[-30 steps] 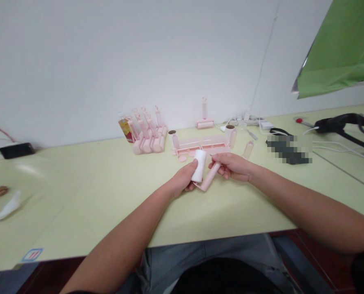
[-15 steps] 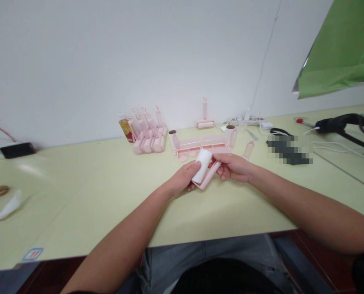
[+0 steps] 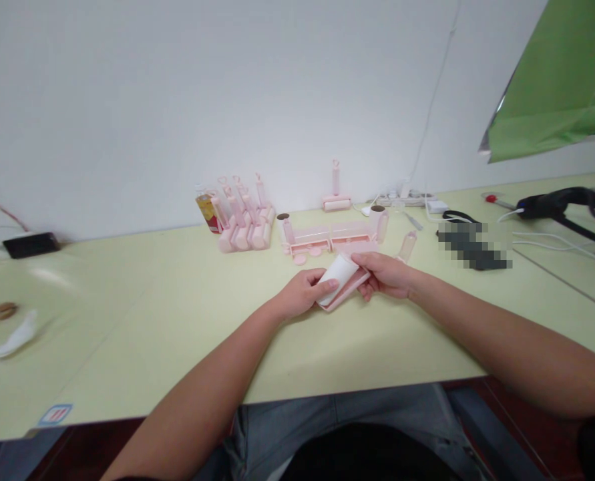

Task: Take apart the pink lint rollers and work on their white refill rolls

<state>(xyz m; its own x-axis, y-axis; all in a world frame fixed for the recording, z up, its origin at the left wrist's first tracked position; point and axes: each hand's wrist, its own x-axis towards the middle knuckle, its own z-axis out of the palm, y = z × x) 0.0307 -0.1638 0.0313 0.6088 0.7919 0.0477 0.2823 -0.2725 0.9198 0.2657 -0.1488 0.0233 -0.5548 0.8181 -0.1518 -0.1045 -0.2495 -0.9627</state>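
Note:
My left hand (image 3: 303, 294) is closed round the lower end of a white sticky-paper roll (image 3: 341, 271), its thumb lying across the paper. The roll sits tilted against a pink lint roller frame (image 3: 344, 292). My right hand (image 3: 383, 274) grips the frame's upper right end, with fingertips beside the roll's top. Part of the frame is hidden behind the roll and fingers. Just beyond my hands lie open pink lint roller covers (image 3: 310, 246) and small pink round caps (image 3: 300, 260). Two more paper rolls (image 3: 377, 219) stand at the covers' outer ends.
Several finished pink lint rollers (image 3: 244, 234) stand at the back left, and another lint roller (image 3: 336, 200) stands by the wall. A loose clear-pink handle (image 3: 407, 246) is right of my hands. Cables, a power strip (image 3: 407, 198) and a black strap (image 3: 567, 207) occupy the right side.
The roll and frame have tilted further toward the right and lie flatter. My left thumb has slid further across the roll, and my right hand has shifted along the frame's end.

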